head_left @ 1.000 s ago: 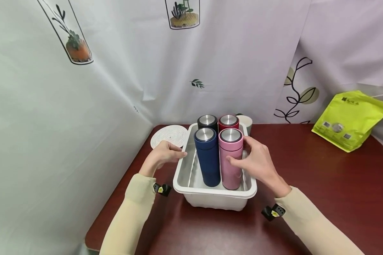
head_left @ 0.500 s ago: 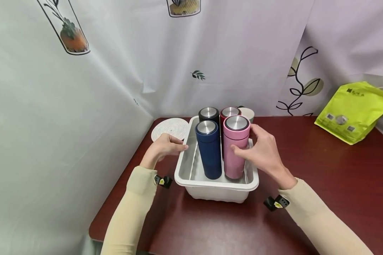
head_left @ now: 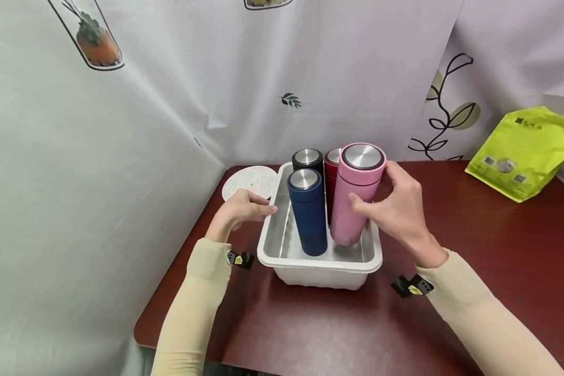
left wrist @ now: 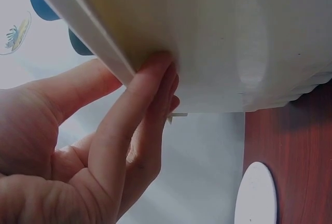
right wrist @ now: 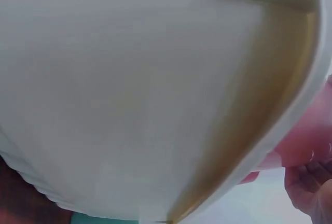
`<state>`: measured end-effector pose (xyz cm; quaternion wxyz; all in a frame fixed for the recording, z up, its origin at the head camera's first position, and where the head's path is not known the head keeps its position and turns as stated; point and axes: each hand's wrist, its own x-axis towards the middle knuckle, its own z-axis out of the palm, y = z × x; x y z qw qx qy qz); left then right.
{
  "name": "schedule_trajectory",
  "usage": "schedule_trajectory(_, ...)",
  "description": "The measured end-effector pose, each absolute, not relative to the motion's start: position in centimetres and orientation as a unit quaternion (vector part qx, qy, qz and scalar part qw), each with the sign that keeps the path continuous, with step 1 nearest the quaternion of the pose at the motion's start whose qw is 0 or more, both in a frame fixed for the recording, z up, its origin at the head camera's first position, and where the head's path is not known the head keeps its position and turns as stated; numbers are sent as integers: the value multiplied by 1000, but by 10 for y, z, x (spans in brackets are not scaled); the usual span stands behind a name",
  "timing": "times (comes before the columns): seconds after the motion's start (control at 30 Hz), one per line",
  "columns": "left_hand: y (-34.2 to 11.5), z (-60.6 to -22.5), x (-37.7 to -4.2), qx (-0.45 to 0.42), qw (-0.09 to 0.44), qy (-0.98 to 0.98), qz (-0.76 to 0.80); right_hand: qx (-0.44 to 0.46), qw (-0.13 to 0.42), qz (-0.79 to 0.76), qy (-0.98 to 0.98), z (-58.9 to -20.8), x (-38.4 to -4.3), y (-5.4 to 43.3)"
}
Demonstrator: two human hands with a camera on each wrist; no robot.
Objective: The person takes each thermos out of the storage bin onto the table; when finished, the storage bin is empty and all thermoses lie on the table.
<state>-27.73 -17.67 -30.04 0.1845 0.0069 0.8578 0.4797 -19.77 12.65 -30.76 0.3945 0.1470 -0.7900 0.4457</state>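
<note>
A white plastic basin [head_left: 319,265] stands on the table, holding a dark blue thermos [head_left: 307,219], a black thermos [head_left: 305,156] and a red thermos [head_left: 330,169]. My right hand [head_left: 399,203] grips a pink thermos [head_left: 352,203] round its upper body, slightly tilted and lifted off the basin floor. On the basin's left rim, my left hand [head_left: 242,211] pinches the edge. The left wrist view shows its thumb inside and its fingers [left wrist: 148,86] curled under the rim. In the right wrist view the basin wall hides most of the pink thermos [right wrist: 306,136].
A round white woven mat [head_left: 249,181] lies behind the left hand. At the right back, a bright yellow-green bag [head_left: 521,154] leans against the curtain [head_left: 357,73]. The dark red table [head_left: 451,219] meets the curtain on the left and back.
The right hand has raised the pink thermos from the basin floor, shifting it a little right and tilting it. The left hand keeps its hold on the rim. The head view has tipped slightly down.
</note>
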Motion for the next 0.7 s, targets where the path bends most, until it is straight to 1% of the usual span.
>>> schedule_trajectory(0.43,-175,-301,-275,15,185,858,480,155,417,487,-751,-283,-194,133)
schedule_trajectory(0.7,-177,-303,-275,27,190,855,482,172,445,497,-725,-271,-185,136)
